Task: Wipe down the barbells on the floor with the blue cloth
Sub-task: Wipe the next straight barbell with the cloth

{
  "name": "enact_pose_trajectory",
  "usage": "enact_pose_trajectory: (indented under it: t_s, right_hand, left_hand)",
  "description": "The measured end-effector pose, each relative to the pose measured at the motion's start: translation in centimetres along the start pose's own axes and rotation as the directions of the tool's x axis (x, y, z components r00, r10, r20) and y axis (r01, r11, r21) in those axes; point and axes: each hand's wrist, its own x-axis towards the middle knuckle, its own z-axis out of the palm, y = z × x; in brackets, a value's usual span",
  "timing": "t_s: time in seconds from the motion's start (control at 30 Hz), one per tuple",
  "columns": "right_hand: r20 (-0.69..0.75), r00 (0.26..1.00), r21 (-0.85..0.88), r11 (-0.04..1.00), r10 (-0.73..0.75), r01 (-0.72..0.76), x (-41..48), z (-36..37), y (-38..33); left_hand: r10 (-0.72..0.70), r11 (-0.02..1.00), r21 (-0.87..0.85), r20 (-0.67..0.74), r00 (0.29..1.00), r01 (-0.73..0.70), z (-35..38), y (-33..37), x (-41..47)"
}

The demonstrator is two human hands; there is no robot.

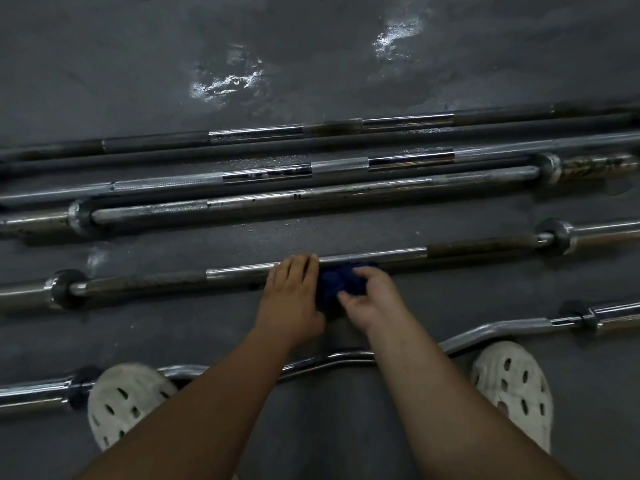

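Several steel barbells lie side by side on the dark floor. The straight barbell [408, 255] nearest my hands runs left to right across the middle. A crumpled blue cloth [337, 280] sits against its shaft. My right hand [375, 299] grips the cloth from the near side, fingers curled into it. My left hand [292, 296] lies beside the cloth, its fingers bent over the bar's shaft. Part of the cloth is hidden between my hands.
A curved chrome bar [502, 329] lies on the floor just in front of my feet, in white perforated clogs [512, 386]. Three longer bars [311, 199] lie farther out. Wet shiny patches [225, 83] mark the grey floor [138, 64] beyond.
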Motion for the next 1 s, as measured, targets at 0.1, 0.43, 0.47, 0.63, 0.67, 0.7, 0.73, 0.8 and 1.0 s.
enact_pose_trajectory:
  t_s: [0.1,0.43,0.47,0.63,0.67,0.7,0.73,0.8,1.0]
  right_hand:
    - [-0.125,0.968,-0.005,0.976,-0.217,0.218,0.2,-0.8,-4.0]
    - [0.742,0.474,-0.670,-0.546,-0.473,0.503,0.8,0.7,1.4]
    - [0.779,0.473,-0.626,-0.569,-0.412,0.534,0.7,1.0,1.9]
    - [0.678,0.414,-0.731,-0.616,-0.607,0.293,2.5,-3.3,-5.9]
    - [0.604,0.422,-0.794,-0.555,-0.676,0.246,2.5,-4.1,-6.5]
    - [0.567,0.442,-0.818,-0.538,-0.696,0.202,2.3,-4.3,-5.9]
    - [0.580,0.459,-0.805,-0.559,-0.673,0.197,2.0,-4.0,-4.5]
    - [0.703,0.500,-0.686,-0.668,-0.506,0.288,1.2,-2.8,-0.7]
    - [0.770,0.449,-0.589,-0.776,-0.454,0.225,1.8,-5.4,-2.0]
  left_hand:
    - [0.009,1.000,0.024,0.011,1.000,-0.009,0.1,-0.2,0.1]
    - [0.002,1.000,-0.009,0.032,0.999,-0.002,0.1,-0.6,1.6]
    - [0.014,1.000,-0.014,0.034,0.999,-0.014,0.0,-0.8,1.5]
    - [0.015,0.999,-0.041,0.020,1.000,-0.014,-0.3,-0.5,0.3]
    - [0.011,0.999,-0.036,0.022,1.000,-0.011,-0.2,-0.3,0.1]
    - [0.009,1.000,-0.027,0.031,0.999,-0.008,0.0,-0.1,-0.1]
    - [0.008,1.000,-0.017,0.042,0.999,-0.007,0.1,0.0,-0.3]
    - [0.009,1.000,-0.019,0.047,0.999,-0.008,0.3,0.1,-0.6]
    - [0.025,1.000,0.011,0.092,0.995,-0.026,-0.6,-0.1,-1.6]
